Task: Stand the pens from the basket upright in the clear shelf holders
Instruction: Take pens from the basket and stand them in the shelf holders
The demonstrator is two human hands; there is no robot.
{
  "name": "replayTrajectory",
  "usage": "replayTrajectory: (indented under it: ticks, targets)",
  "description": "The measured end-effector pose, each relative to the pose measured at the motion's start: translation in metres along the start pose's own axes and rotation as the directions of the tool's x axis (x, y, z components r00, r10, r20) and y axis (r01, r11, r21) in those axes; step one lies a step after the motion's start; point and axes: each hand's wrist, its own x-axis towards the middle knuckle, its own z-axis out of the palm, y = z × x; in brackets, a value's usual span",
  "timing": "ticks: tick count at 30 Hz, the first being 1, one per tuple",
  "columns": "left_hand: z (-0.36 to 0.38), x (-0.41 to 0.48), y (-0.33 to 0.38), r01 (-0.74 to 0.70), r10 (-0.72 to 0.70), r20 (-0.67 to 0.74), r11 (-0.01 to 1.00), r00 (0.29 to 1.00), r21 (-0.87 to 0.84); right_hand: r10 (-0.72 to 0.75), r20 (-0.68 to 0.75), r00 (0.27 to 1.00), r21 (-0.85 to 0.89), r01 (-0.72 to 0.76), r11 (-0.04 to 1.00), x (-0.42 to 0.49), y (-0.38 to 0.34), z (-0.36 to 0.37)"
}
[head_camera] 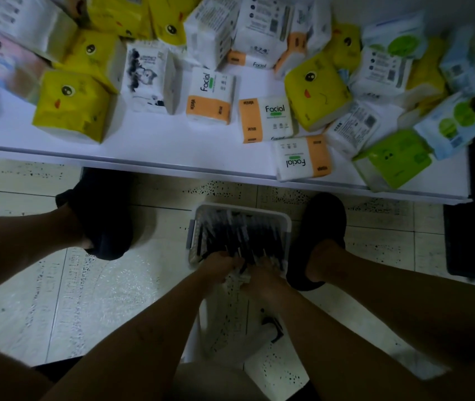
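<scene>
I'm looking down at the basket (285,224) on the floor (143,285), just in front of the counter's (158,140) near edge and between two dark slippers (317,227). It is still packed with dark pens (239,233), so nearly everything is left to do. My left hand (220,263) and right hand (262,273) are both at the basket's near end, each grip curled round a bunch of pens. No clear holders are in view, and only tissue packs (210,96) cover the counter. I judge this the gathering step, with no pen stood upright that I can see.
</scene>
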Motion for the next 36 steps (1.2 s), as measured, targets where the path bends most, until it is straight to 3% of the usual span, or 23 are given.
replayTrajectory:
  ticks: [13,18,21,25,28,31,33,36]
  targets:
    - [0.003,-0.004,0.007,0.015,-0.017,-0.016,0.997,1.0,-0.072,0.019,-0.029,0.999,0.033,-0.018,0.999,0.003,0.002,0.001]
    - [0.009,-0.012,0.008,-0.064,0.058,0.049,0.991,0.997,0.118,0.027,-0.108,0.994,0.082,-0.018,0.996,0.003,0.002,0.003]
    - [0.012,-0.016,0.01,-0.072,0.063,0.066,0.986,0.996,0.15,0.0,-0.251,0.968,0.138,0.036,0.99,0.003,-0.001,0.0]
    - [0.011,-0.019,0.008,-0.11,0.121,-0.043,0.974,0.992,0.196,0.094,-0.326,0.941,0.14,-0.05,0.989,0.004,-0.002,-0.011]
    - [0.0,-0.023,0.004,-0.124,0.146,-0.165,0.983,0.975,0.134,0.123,-0.365,0.923,0.197,-0.053,0.979,0.006,0.002,-0.015]
    - [-0.017,-0.033,0.002,-0.11,0.121,-0.175,0.991,0.977,0.071,0.169,-0.402,0.9,0.299,-0.046,0.953,0.007,0.005,-0.017]
    - [-0.026,-0.039,0.005,-0.102,0.1,-0.145,0.995,0.984,-0.002,0.204,-0.376,0.904,0.412,-0.035,0.911,0.007,0.005,-0.021]
    - [-0.034,-0.05,0.013,-0.142,0.14,-0.088,0.99,0.986,-0.018,0.217,-0.192,0.957,0.541,-0.081,0.837,0.001,0.003,-0.03]
